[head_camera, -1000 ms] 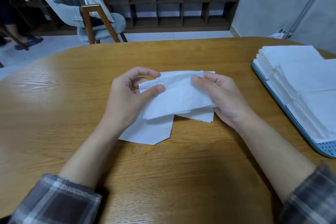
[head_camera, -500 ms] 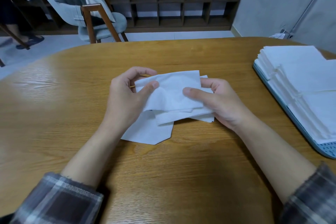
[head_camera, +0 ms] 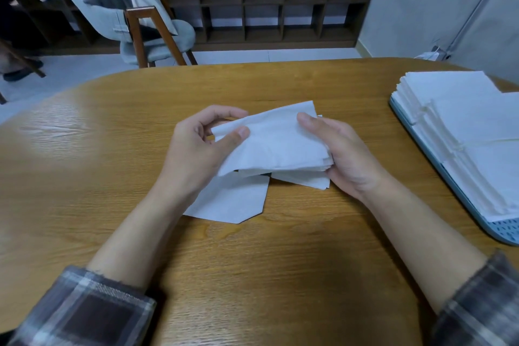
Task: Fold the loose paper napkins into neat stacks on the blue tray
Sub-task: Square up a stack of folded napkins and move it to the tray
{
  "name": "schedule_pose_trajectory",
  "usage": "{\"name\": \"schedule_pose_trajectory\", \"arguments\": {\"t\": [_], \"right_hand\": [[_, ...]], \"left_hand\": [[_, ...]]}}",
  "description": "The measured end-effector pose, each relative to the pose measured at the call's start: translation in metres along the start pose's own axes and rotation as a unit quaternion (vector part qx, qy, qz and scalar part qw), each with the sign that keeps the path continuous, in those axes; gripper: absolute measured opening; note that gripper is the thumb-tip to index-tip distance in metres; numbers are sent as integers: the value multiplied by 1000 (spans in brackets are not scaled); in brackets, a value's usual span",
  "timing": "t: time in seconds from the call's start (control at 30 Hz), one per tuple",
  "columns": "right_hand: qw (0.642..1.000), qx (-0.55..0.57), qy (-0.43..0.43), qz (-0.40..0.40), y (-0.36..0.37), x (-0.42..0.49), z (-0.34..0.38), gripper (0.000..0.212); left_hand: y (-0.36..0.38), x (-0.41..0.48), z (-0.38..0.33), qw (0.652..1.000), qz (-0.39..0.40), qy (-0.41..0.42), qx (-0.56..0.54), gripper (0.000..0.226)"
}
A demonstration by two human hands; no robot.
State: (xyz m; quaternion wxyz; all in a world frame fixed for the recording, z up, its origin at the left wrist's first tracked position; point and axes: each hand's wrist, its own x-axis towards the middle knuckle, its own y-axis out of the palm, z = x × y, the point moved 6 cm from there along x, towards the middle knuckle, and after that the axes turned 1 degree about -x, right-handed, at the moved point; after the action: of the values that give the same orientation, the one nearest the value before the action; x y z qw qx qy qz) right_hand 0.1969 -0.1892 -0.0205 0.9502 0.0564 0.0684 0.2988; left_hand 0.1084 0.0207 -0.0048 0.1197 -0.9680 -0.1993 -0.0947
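Observation:
A folded white paper napkin (head_camera: 276, 143) is held just above the middle of the wooden table (head_camera: 252, 275). My left hand (head_camera: 196, 154) pinches its left edge between thumb and fingers. My right hand (head_camera: 339, 154) grips its right edge, thumb on top and fingers underneath. Loose white napkins (head_camera: 233, 199) lie flat on the table beneath the held one, partly hidden by it. At the right edge sits the blue tray (head_camera: 483, 227), carrying stacks of folded napkins (head_camera: 471, 132).
A grey chair (head_camera: 146, 28) with wooden legs stands beyond the table's far edge, in front of a dark wooden shelf unit (head_camera: 266, 0). Bare tabletop lies left of and in front of my hands. Plaid sleeves cover both forearms.
The held napkin has been folded down to a narrower strip and lifted a little. My right thumb has shifted back to the napkin's upper right edge.

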Motion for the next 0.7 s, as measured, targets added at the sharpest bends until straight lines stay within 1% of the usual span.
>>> {"name": "schedule_pose_trajectory", "arguments": {"t": [0.07,0.17,0.23,0.33,0.43,0.5,0.6,0.67,0.7], "right_hand": [[1000,17,15,17,3,1,-3,53],[998,41,22,47,9,1,-6,58],[998,43,19,42,9,1,-6,53],[1000,22,3,9,8,2,-6,43],[1000,-14,-15,-19,7,3,-7,22],[999,-31,-35,-24,7,3,-4,17],[996,-41,-75,-19,7,0,4,23],[996,-17,-89,1,8,-1,9,33],[996,-2,-91,10,8,-2,10,39]], "left_hand": [[5,0,1,1000,5,-1,5,18],[6,-1,0,1000,3,5,26,20],[6,-2,-2,999,-4,10,36,20],[8,-3,-3,999,5,10,33,21],[12,-4,-5,999,12,9,29,22],[11,-5,-5,1000,7,6,18,23],[9,-4,-4,999,-10,6,41,23],[7,-3,-3,998,-15,0,57,24],[7,-3,-3,999,-7,-10,46,25]]}}
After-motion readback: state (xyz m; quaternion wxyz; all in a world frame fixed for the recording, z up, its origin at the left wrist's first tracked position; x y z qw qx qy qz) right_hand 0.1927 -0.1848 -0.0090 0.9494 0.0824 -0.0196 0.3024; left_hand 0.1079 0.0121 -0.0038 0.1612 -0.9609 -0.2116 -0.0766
